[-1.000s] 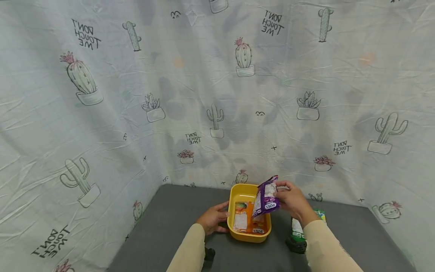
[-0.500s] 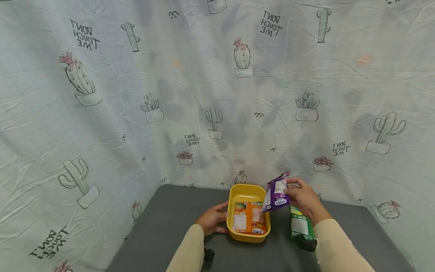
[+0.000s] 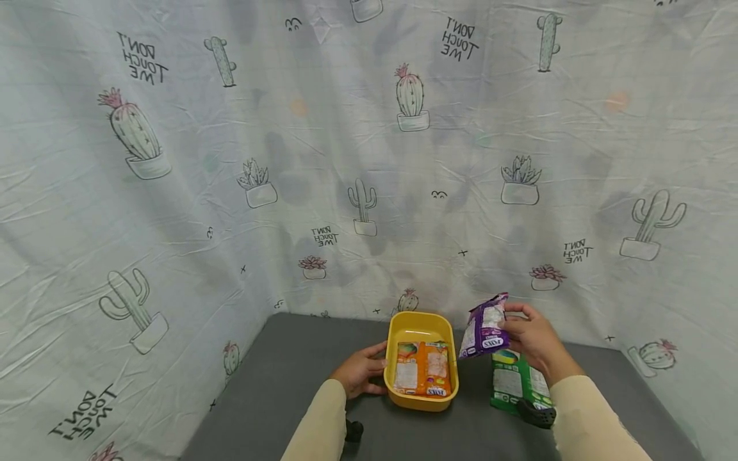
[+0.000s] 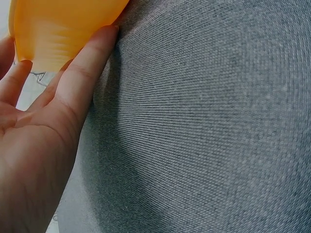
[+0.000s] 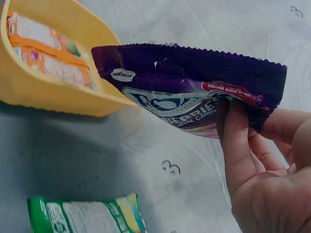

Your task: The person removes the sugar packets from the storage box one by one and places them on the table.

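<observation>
A yellow plastic tub (image 3: 423,403) stands on the grey table, with orange candy bags (image 3: 407,376) lying flat in it. My left hand (image 3: 360,371) touches the tub's left side; in the left wrist view its fingers lie against the yellow wall. To the right of the tub, my right hand (image 3: 535,338) holds up a purple candy bag (image 3: 483,330), pinched by one edge between thumb and fingers. The bag's lettering includes "berries" and "oval candy" in the right wrist view. Below that hand lie green candy bags (image 3: 507,379), partly covered by the wrist gear.
Black wrist gear (image 3: 537,415) sits under the right forearm, close above the green bags. A pale curtain (image 3: 369,141) printed with cacti hangs along the back and sides of the grey table (image 3: 300,358).
The purple candy bag has moved right in my right hand, from over the tub to beside it. More of the orange and green bags shows. My left hand stays at the tub.
</observation>
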The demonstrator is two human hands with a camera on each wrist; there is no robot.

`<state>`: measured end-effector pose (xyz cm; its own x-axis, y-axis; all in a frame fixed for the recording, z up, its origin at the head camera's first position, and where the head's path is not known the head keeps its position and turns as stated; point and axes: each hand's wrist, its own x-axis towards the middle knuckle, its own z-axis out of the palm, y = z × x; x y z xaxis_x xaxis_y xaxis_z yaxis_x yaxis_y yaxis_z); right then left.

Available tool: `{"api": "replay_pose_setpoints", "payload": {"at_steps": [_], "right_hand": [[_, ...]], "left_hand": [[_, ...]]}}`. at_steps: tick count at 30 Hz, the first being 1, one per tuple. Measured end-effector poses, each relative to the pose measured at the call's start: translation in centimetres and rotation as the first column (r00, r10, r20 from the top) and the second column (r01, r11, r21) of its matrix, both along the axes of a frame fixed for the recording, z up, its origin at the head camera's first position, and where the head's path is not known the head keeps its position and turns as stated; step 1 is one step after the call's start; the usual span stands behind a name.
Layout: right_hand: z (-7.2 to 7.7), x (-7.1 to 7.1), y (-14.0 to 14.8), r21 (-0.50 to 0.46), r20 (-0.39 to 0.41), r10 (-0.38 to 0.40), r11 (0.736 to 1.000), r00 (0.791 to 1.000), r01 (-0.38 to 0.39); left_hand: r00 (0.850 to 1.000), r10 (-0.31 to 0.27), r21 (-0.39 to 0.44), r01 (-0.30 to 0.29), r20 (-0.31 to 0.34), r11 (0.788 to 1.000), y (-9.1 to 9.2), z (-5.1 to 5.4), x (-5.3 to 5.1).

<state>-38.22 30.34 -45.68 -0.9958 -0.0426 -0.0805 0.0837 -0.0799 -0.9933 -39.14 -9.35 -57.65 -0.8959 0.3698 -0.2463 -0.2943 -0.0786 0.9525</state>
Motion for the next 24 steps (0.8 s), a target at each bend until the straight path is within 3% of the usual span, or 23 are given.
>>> {"api": "replay_pose_setpoints", "payload": {"at_steps": [10,24], "right_hand": [[-0.8,0.8,2.7,-0.008,0.009,-0.025,1.0,1.0,0.025],[-2.1,1.5,4.3,0.032,0.009,-0.057,0.998,0.998,0.057]], "left_hand": [[1.0,0.005,0.003,-0.005,0.005,1.0,0.1,0.3,0.2],[1.0,0.013,-0.014,-0.013,0.003,1.0,0.2,0.4,0.3]]}}
